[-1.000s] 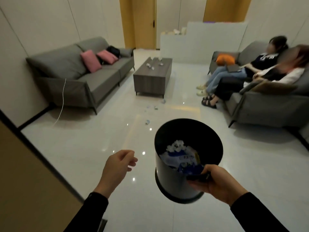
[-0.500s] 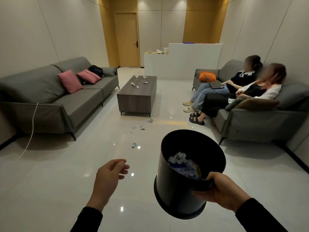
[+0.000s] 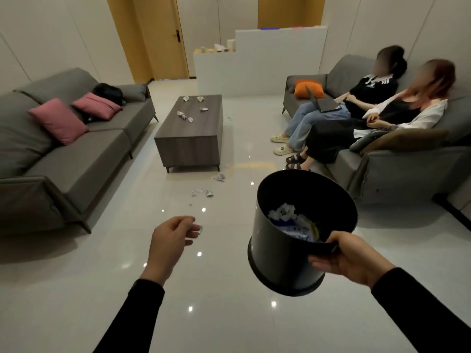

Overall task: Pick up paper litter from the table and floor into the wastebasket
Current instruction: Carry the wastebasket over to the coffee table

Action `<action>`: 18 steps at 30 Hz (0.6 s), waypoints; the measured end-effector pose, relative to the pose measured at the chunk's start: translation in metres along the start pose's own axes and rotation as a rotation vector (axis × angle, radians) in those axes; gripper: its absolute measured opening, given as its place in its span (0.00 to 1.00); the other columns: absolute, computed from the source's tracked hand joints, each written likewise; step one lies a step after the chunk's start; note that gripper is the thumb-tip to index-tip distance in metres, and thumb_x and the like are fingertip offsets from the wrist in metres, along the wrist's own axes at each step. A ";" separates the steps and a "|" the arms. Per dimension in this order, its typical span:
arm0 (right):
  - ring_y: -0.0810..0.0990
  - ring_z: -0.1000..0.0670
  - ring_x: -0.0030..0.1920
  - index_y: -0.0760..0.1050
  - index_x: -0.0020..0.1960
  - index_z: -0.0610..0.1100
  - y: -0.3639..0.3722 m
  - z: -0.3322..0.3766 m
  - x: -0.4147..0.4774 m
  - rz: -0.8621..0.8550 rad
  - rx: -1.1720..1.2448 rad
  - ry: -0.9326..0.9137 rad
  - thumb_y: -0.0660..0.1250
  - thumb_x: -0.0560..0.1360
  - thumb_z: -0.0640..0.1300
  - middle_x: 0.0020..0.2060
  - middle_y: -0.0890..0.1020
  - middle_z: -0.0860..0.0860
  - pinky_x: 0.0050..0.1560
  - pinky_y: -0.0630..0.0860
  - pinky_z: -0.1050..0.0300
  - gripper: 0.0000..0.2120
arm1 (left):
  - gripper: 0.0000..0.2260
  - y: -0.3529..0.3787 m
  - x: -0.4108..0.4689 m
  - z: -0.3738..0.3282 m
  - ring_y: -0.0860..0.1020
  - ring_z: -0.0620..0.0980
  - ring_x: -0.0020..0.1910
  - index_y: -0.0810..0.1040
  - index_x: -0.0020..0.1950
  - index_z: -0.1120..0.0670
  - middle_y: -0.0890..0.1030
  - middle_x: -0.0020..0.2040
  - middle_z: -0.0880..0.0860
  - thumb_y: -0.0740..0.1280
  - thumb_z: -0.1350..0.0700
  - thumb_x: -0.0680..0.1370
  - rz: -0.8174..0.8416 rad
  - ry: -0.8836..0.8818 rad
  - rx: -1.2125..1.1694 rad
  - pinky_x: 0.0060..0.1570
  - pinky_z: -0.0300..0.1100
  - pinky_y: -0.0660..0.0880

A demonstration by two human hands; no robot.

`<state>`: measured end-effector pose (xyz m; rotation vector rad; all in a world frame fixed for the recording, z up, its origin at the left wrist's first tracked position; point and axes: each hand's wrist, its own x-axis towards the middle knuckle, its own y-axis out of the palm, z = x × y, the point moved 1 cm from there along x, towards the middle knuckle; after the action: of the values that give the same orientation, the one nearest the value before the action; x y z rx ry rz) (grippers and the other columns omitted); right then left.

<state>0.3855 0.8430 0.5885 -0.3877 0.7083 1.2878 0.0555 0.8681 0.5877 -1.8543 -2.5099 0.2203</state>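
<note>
Walking the wastebasket [image 3: 293, 250] toward the litter

Right hand [image 3: 354, 258] clamps its rim, mouth tilted forward to receive; left hand [image 3: 170, 240], loosely curled and empty, is free for floor scraps [image 3: 204, 192] and counter [image 3: 190, 138] paper.

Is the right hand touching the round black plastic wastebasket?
Touching. The head view shows the right hand gripping the round black plastic wastebasket's near rim, thumb inside.

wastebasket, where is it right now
In the head view the black wastebasket is low and right of centre, tilted above the floor, gripped at its near rim by the right hand, with papers inside.
</note>
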 end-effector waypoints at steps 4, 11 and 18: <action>0.82 0.41 0.24 0.66 0.45 0.36 0.019 0.045 0.076 -0.012 -0.007 0.027 0.50 0.75 0.35 0.40 0.78 0.34 0.21 0.78 0.54 0.07 | 0.06 0.028 0.083 0.003 0.80 0.47 0.33 0.81 0.41 0.53 0.84 0.37 0.53 0.64 0.59 0.75 0.010 -0.035 -0.004 0.35 0.39 0.77; 0.82 0.41 0.23 0.69 0.46 0.35 0.057 0.142 0.226 0.021 -0.043 0.081 0.51 0.75 0.35 0.38 0.78 0.36 0.21 0.78 0.55 0.09 | 0.06 0.090 0.248 0.006 0.80 0.50 0.35 0.81 0.44 0.56 0.84 0.38 0.54 0.63 0.59 0.76 -0.014 -0.090 0.044 0.37 0.42 0.77; 0.81 0.39 0.34 0.70 0.45 0.39 0.111 0.268 0.356 0.043 -0.096 0.070 0.51 0.75 0.34 0.41 0.78 0.37 0.22 0.78 0.55 0.09 | 0.07 0.136 0.401 -0.020 0.80 0.51 0.37 0.81 0.44 0.54 0.84 0.39 0.54 0.63 0.59 0.76 -0.087 -0.104 0.038 0.36 0.41 0.76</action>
<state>0.3890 1.3014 0.5588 -0.5001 0.7182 1.3578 0.0677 1.2915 0.5619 -1.7591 -2.6266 0.3688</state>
